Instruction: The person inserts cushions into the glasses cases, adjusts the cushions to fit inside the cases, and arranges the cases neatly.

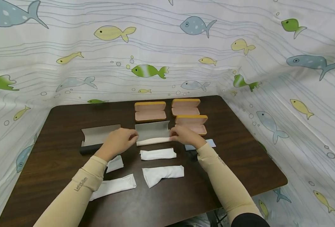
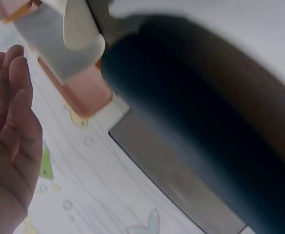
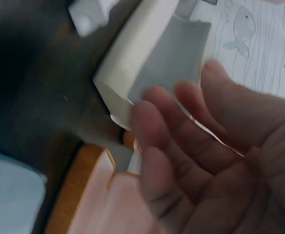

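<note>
A cream glasses case [image 1: 152, 130] with a grey lining lies wide open in the middle of the table, between both hands. At its left end is my left hand [image 1: 118, 142]; the left wrist view shows these fingers [image 2: 19, 92] loosely bent, holding nothing. My right hand [image 1: 186, 135] is at the case's right end. In the right wrist view its relaxed fingers [image 3: 157, 122] overlap the cream case [image 3: 169, 58] near a corner, with no grip around it. Left of it stands a black glasses case [image 1: 99, 136], open with grey lining, partly behind my left hand.
Three orange cases with pink lining stand open behind: a left one [image 1: 150, 112], a rear right one [image 1: 185, 107] and a front right one [image 1: 191, 124]. Folded white cloths [image 1: 158, 154] lie nearer me. A light blue cloth [image 1: 210, 143] sits beneath my right wrist.
</note>
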A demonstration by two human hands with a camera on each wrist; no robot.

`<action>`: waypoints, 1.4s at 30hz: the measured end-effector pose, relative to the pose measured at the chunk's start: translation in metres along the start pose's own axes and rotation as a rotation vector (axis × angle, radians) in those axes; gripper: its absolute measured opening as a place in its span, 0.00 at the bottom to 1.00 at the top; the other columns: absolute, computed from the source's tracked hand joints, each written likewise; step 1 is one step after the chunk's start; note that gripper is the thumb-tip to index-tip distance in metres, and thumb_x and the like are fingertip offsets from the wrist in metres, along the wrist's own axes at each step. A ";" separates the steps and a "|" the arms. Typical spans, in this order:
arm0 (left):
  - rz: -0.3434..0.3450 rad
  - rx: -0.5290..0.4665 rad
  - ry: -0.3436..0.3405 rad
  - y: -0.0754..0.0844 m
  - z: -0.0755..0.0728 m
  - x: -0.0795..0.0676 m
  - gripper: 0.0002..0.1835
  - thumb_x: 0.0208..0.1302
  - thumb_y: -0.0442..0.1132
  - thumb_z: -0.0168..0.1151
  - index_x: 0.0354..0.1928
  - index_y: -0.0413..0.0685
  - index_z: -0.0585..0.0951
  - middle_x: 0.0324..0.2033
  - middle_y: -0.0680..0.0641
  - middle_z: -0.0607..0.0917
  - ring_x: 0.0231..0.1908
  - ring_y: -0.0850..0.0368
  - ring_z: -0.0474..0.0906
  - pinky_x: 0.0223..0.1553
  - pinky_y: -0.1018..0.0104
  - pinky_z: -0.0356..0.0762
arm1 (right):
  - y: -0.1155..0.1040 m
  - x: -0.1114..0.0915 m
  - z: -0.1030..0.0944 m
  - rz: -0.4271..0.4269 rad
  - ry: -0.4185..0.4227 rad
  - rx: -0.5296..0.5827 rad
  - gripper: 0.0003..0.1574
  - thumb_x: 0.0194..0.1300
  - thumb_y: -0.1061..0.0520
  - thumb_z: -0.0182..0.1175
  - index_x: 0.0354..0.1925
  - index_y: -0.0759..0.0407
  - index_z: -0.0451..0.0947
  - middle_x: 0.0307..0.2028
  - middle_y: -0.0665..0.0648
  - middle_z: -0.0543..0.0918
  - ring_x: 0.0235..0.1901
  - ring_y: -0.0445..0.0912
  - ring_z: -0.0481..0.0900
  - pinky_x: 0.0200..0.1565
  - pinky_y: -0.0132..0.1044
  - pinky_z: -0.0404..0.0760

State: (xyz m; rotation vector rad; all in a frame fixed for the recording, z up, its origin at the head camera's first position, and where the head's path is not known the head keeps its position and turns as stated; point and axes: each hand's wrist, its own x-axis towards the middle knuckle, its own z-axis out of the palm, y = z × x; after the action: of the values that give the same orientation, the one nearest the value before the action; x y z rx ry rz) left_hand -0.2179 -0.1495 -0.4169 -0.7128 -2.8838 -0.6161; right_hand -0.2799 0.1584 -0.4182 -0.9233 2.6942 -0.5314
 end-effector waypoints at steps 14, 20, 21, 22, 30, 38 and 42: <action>-0.026 0.063 -0.207 0.018 0.034 -0.002 0.13 0.66 0.51 0.69 0.41 0.50 0.86 0.29 0.56 0.83 0.24 0.62 0.74 0.24 0.63 0.73 | -0.007 -0.011 0.028 0.054 -0.140 -0.003 0.13 0.66 0.53 0.70 0.44 0.59 0.81 0.35 0.51 0.79 0.33 0.42 0.74 0.39 0.37 0.77; -0.017 0.081 -0.248 0.020 0.038 -0.003 0.13 0.64 0.52 0.70 0.35 0.51 0.83 0.27 0.56 0.80 0.22 0.61 0.71 0.23 0.63 0.71 | -0.009 -0.011 0.035 0.055 -0.162 -0.025 0.10 0.66 0.54 0.70 0.34 0.55 0.78 0.28 0.49 0.75 0.26 0.41 0.70 0.32 0.34 0.72; -0.020 0.081 -0.249 0.020 0.039 -0.003 0.13 0.64 0.52 0.71 0.33 0.52 0.81 0.26 0.55 0.79 0.22 0.60 0.71 0.23 0.63 0.70 | -0.009 -0.011 0.036 0.060 -0.163 -0.030 0.10 0.67 0.54 0.69 0.33 0.54 0.77 0.27 0.48 0.75 0.26 0.40 0.70 0.32 0.33 0.71; -0.021 0.081 -0.250 0.020 0.039 -0.003 0.13 0.64 0.52 0.71 0.32 0.52 0.80 0.26 0.55 0.79 0.22 0.60 0.71 0.23 0.63 0.70 | -0.009 -0.011 0.036 0.067 -0.165 -0.032 0.10 0.67 0.54 0.69 0.32 0.53 0.77 0.27 0.48 0.75 0.25 0.40 0.69 0.31 0.33 0.70; -0.065 0.041 -0.278 0.024 0.041 -0.002 0.11 0.64 0.44 0.72 0.30 0.51 0.79 0.24 0.55 0.78 0.22 0.59 0.71 0.24 0.63 0.71 | -0.009 -0.012 0.037 0.058 -0.152 -0.020 0.11 0.69 0.57 0.67 0.30 0.54 0.76 0.25 0.48 0.75 0.25 0.41 0.69 0.30 0.33 0.70; -0.080 -0.042 -0.330 0.023 0.039 -0.002 0.11 0.67 0.43 0.69 0.30 0.53 0.77 0.24 0.55 0.76 0.23 0.59 0.69 0.25 0.64 0.66 | -0.004 -0.014 0.034 0.009 -0.161 0.007 0.12 0.69 0.58 0.67 0.30 0.55 0.75 0.27 0.49 0.73 0.27 0.40 0.69 0.32 0.33 0.70; -0.067 -0.082 -0.356 0.019 0.039 -0.001 0.11 0.69 0.44 0.67 0.31 0.53 0.76 0.24 0.55 0.75 0.24 0.60 0.68 0.27 0.64 0.66 | 0.000 -0.016 0.032 -0.013 -0.168 0.015 0.11 0.70 0.57 0.66 0.30 0.55 0.75 0.27 0.48 0.73 0.27 0.39 0.69 0.32 0.32 0.70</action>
State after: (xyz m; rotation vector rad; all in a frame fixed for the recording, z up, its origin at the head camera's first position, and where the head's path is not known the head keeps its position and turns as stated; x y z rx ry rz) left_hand -0.2086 -0.1186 -0.4458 -0.8147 -3.2349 -0.6806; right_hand -0.2566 0.1596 -0.4456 -0.9382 2.5325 -0.4541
